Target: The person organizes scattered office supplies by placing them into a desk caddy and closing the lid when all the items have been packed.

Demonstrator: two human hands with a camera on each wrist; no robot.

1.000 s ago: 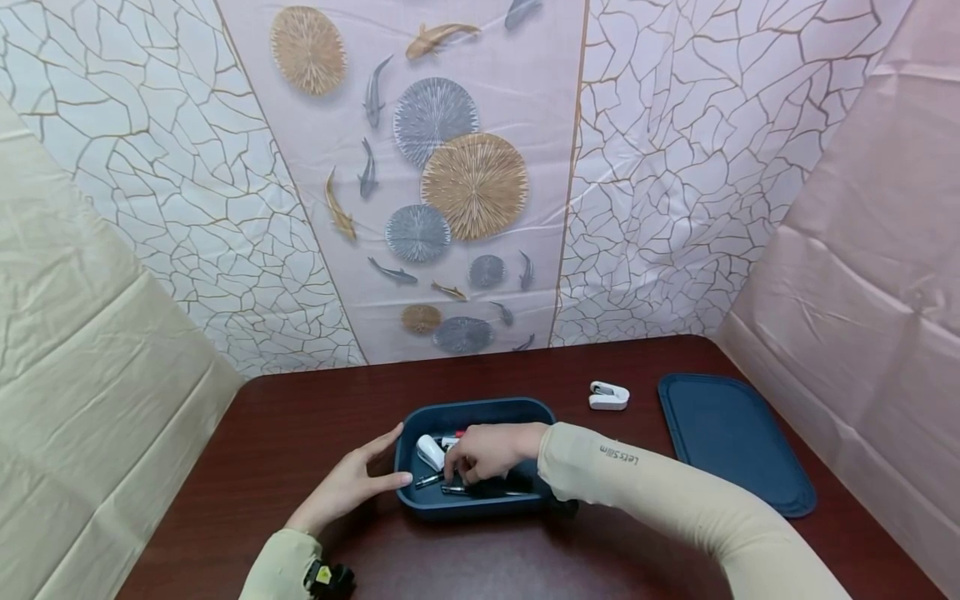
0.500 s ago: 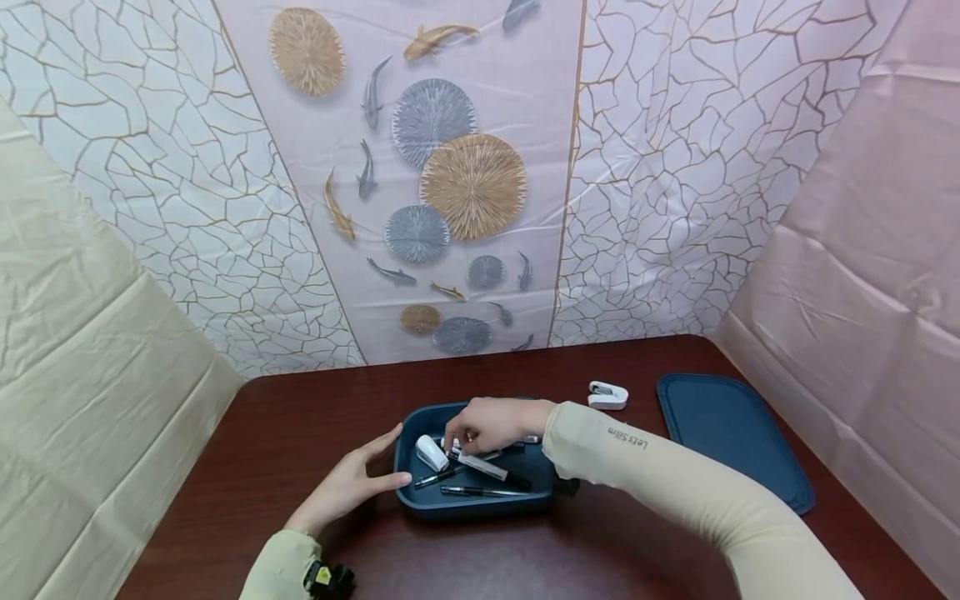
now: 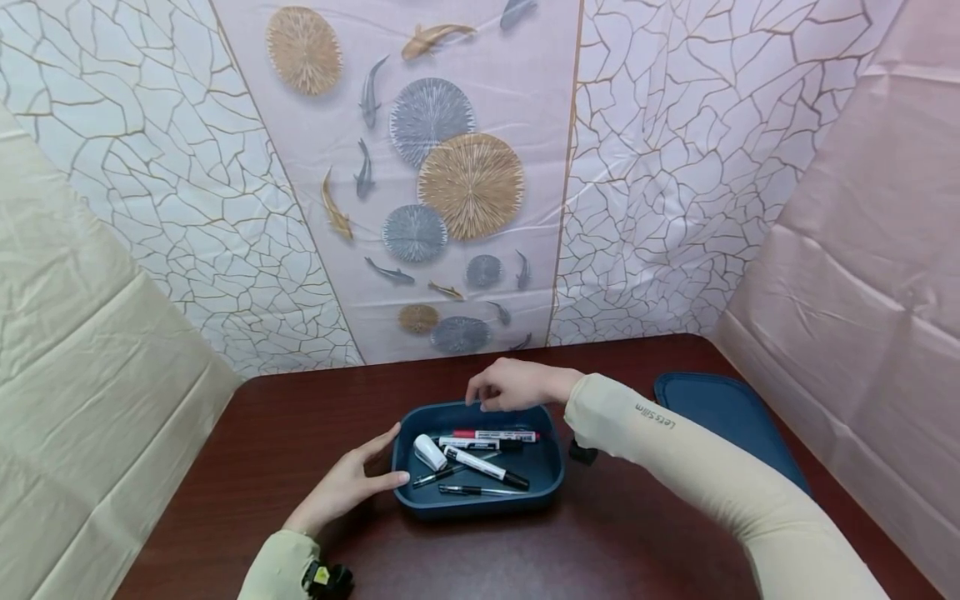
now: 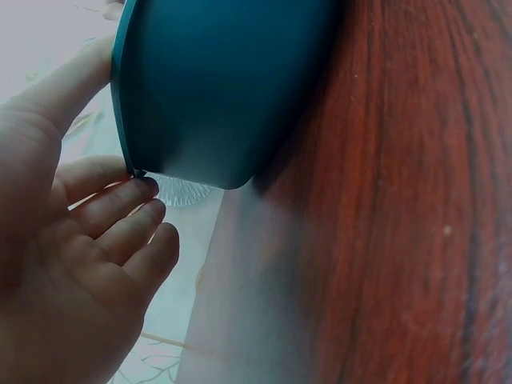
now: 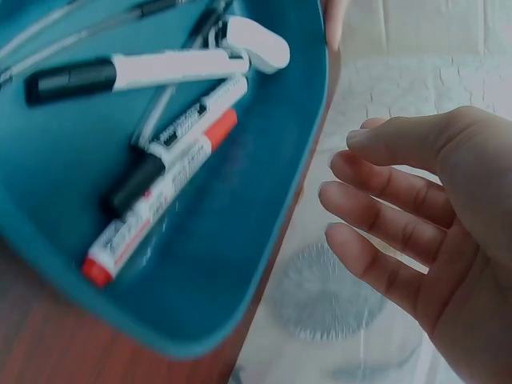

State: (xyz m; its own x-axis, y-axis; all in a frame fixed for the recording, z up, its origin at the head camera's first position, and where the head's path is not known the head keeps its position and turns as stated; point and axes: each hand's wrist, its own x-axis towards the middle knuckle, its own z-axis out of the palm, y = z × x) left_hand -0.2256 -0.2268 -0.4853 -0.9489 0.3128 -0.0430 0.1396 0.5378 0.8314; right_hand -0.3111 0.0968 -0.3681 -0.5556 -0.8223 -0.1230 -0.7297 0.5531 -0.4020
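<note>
A dark blue bin (image 3: 557, 475) stands on the table. My left hand (image 3: 348, 487) touches the rim at its left end with thumb and index finger, the other fingers loose beside the wall (image 4: 216, 88). My right hand (image 3: 517, 385) is over the far rim, fingers loosely bent and holding nothing; in the right wrist view the hand (image 5: 408, 208) is beside the bin. Inside lie a white marker with a black cap (image 3: 486, 467), another black-capped marker (image 3: 474, 444), a red-capped marker (image 5: 156, 200), black pens (image 3: 480, 490) and a white rounded object (image 5: 254, 42).
A flat blue tray (image 3: 723, 417) lies at the right of the dark red table (image 3: 315, 400), partly covered by my right forearm (image 3: 697, 450). Patterned cloth (image 3: 465, 292) hangs behind the table, and plain cloth walls stand at both sides.
My right hand has left the black-capped marker lying slantwise in the bin and risen towards the far rim. The forearm now hides the small white object on the table. My left hand stays put.
</note>
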